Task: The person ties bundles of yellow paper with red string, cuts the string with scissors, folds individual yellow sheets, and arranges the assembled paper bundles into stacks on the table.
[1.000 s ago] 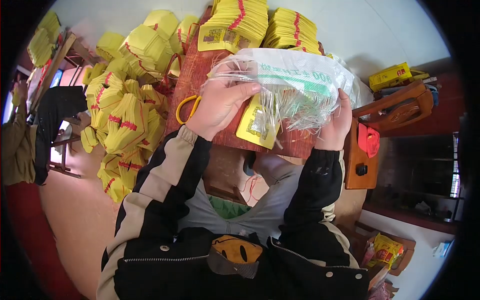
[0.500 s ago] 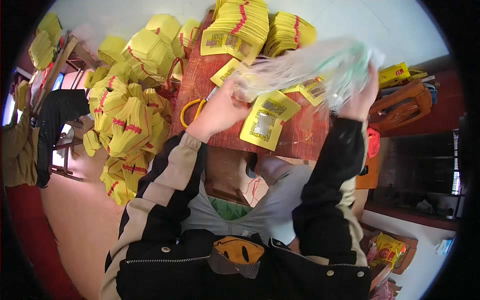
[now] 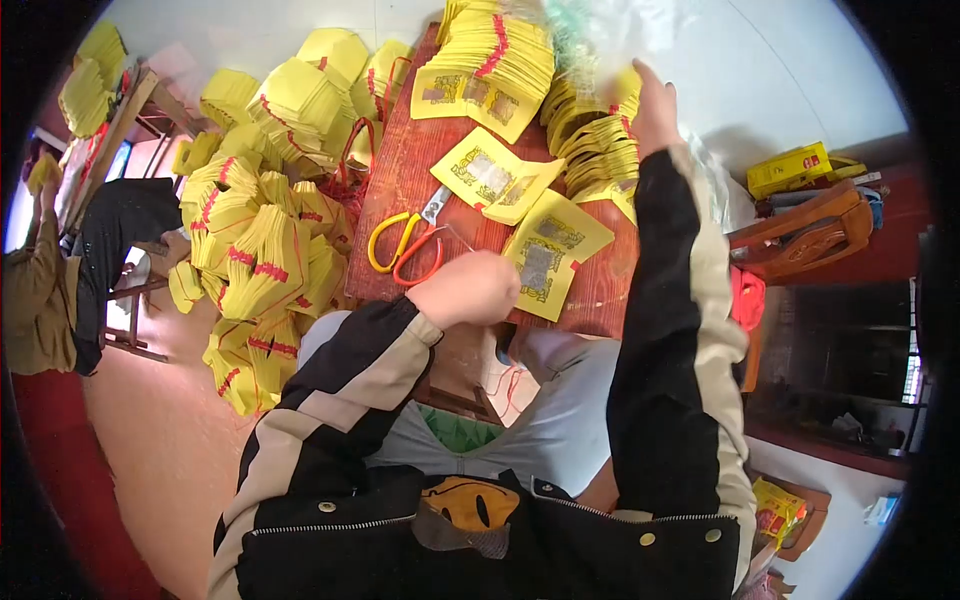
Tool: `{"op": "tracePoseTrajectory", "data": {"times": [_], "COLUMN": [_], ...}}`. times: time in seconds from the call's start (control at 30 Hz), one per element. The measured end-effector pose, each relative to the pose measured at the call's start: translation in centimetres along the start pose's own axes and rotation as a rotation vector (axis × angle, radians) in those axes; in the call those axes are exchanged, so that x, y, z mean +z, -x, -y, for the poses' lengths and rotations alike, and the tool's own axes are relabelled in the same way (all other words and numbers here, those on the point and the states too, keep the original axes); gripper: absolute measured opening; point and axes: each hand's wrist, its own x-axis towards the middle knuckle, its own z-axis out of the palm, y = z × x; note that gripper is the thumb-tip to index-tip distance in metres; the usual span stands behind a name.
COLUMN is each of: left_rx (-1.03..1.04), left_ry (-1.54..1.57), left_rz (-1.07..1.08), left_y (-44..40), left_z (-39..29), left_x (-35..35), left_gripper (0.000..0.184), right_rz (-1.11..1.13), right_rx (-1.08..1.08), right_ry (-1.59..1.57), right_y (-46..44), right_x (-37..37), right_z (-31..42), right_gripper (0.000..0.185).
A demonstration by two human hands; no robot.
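My left hand (image 3: 468, 287) is closed near the front edge of the red wooden table (image 3: 400, 165); its fingertips are hidden, and a thin strand shows just above it. Beside it lie scissors (image 3: 408, 240) with one yellow and one red handle. To its right is an open yellow printed paper booklet (image 3: 545, 255), with another booklet (image 3: 492, 178) behind. My right hand (image 3: 655, 105) reaches to the far right, blurred, a finger stretched out, by a fanned stack of yellow papers (image 3: 595, 145). A clear plastic bag (image 3: 712, 185) lies behind that arm, with blurred plastic at the stack's top.
A tall yellow paper stack (image 3: 495, 50) with a red band stands at the table's back. Many banded yellow bundles (image 3: 255, 245) are heaped left of the table. Another person's sleeve (image 3: 40, 300) shows at far left. A wooden chair (image 3: 810, 230) is at right.
My right hand has moved the plastic bag away to the back right. The left hand has let go of it and drawn back toward the table's front edge, uncovering the scissors.
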Motion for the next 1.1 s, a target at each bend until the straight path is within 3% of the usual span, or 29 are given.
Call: {"op": "tracePoseTrajectory", "data": {"times": [0.07,0.1,0.13,0.17,0.2,0.27,0.33,0.37,0.4,0.5,0.57,0.63,0.67,0.73,0.77,0.8,0.83,0.93,1.0,1.07,1.1], "left_rx": [-0.038,-0.004,0.028,0.060,0.215,0.094,-0.314,-0.358,-0.442,-0.490,-0.185,-0.268,-0.348,-0.355,-0.316,-0.278,-0.253,-0.398,-0.355,-0.248,-0.077], "left_ry": [-0.039,0.139,0.318,0.456,0.451,0.740,1.138,1.124,1.126,0.999,0.402,0.249,0.096,0.140,0.254,0.369,0.313,0.320,0.258,0.803,0.979], "left_rz": [-0.054,-0.061,-0.066,-0.040,-0.132,-0.147,0.105,0.075,0.075,0.164,-0.145,-0.246,-0.355,-0.419,-0.332,-0.242,-0.281,-0.256,-0.311,-0.383,-0.483], "left_y": [-0.3,-0.3,-0.3,-0.1,0.0,-0.5,0.5,0.5,0.3,-1.0,-2.2,-2.8,-3.1,-4.4,-4.9,-5.3,-5.8,-6.9,-7.0,-6.9,-7.1], "left_z": [-0.3,-0.5,-0.9,-1.1,-0.5,0.7,-0.3,-0.9,-1.1,1.3,3.3,2.3,1.9,2.0,2.3,2.2,2.8,4.3,3.9,2.4,2.0], "left_x": [-0.3,-0.8,-1.2,-1.9,-1.9,-1.2,-4.1,-4.2,-4.4,-3.5,-0.7,0.3,0.7,1.4,1.6,1.6,2.2,2.8,2.9,2.5,2.9], "left_gripper": [0.021,0.022,0.024,0.024,0.025,0.026,0.026,0.025,0.028,0.029,0.056,0.063,0.073,0.062,0.058,0.055,0.047,0.040,0.032,0.022,0.018], "right_rz": [0.150,0.447,0.745,0.981,1.055,1.239,1.442,1.425,1.365,1.121,1.040,0.925,0.922,0.746,0.684,0.683,0.767,1.011,1.012,0.965,0.926], "right_rx": [0.087,-0.053,0.067,0.017,0.322,0.390,0.791,0.797,0.823,0.904,0.893,0.475,0.478,0.554,0.715,0.718,0.873,0.972,0.762,0.670,0.620], "right_ry": [-0.032,0.103,0.071,0.082,-0.306,-0.269,-0.089,-0.089,-0.174,-0.234,-0.172,0.395,0.392,0.358,0.346,0.347,0.285,0.110,0.188,0.195,0.104], "right_y": [6.6,9.9,13.6,16.6,20.3,23.2,22.2,22.0,22.0,20.8,20.6,21.0,21.0,20.9,20.4,19.9,19.4,19.1,19.7,20.2,20.5], "right_x": [-1.2,-3.3,-5.1,-6.6,-7.5,-10.1,-12.2,-13.6,-14.9,-18.3,-19.0,-19.3,-19.4,-18.6,-18.3,-18.1,-18.1,-18.6,-18.6,-18.2,-18.3], "right_z": [1.0,1.3,3.8,5.3,4.5,4.3,5.3,4.8,3.9,0.0,-4.0,-7.1,-7.9,-7.9,-7.8,-7.0,-6.0,-6.9,-7.1,-7.3,-8.5], "right_gripper": [0.070,0.085,0.081,0.077,0.074,0.068,0.046,0.046,0.035,0.033,0.033,0.036,0.036,0.036,0.035,0.035,0.036,0.040,0.041,0.040,0.037]}}
